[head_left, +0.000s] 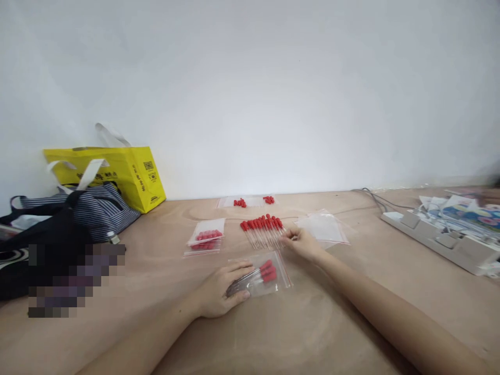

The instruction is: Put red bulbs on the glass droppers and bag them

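Note:
My left hand (pixel 224 289) rests at the left end of a clear zip bag (pixel 253 284), thumb and fingers around the thin stems inside. Several red-tipped sticks (pixel 269 272) lie in that bag, red ends to the right. Beyond it, a row of red-tipped droppers or sticks (pixel 262 224) lies on the table, red ends away from me. My right hand (pixel 300 242) is closed at the lower right end of this row, fingertips pinched by the stem of the rightmost one. To the left are stacked bags with red-tipped items (pixel 207 240); flat bags (pixel 324 227) lie to the right.
Near the wall lies another bag (pixel 255 202) with small red pieces (pixel 269 199). A yellow bag (pixel 144 179), a striped bag (pixel 103 208) and a black bag (pixel 58 255) stand at the left. A white power strip (pixel 441 242) with cables and papers (pixel 469 211) is at the right.

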{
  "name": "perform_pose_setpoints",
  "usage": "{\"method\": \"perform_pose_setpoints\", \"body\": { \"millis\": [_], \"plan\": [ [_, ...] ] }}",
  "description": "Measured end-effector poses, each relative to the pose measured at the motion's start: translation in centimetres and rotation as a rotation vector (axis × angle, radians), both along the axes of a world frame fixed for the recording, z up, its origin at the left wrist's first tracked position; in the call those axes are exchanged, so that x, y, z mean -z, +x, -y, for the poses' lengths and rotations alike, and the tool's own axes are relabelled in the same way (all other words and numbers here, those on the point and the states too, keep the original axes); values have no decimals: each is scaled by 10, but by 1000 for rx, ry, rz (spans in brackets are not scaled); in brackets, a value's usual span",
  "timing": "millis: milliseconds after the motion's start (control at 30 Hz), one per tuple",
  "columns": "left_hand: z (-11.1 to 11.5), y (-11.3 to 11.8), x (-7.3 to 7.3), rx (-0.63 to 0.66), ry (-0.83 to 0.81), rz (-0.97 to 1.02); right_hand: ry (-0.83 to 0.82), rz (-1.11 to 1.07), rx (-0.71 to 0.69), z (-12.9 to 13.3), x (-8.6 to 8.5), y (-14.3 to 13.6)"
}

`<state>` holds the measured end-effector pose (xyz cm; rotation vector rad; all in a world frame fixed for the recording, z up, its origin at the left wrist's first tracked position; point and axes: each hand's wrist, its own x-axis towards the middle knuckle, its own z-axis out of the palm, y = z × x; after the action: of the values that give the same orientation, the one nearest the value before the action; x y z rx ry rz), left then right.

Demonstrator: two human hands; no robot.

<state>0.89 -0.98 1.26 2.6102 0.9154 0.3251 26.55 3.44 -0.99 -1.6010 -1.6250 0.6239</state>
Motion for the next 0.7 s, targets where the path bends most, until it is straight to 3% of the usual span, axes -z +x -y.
{"method": "perform_pose_setpoints", "body": {
  "millis": [167,333,533,700],
  "plan": [
    [-2,-1,4,9,-14,22,34,114,188,-49,-11,-4],
    [1,0,3,3,-10,48,40,190,269,-77,-14,-27],
    [2,0,1,-1,-9,20,69,179,265,-88,-14,-39],
    [0,-1,3,7,-28,28,167,51,252,-79,-21,-22]
  ]
}}
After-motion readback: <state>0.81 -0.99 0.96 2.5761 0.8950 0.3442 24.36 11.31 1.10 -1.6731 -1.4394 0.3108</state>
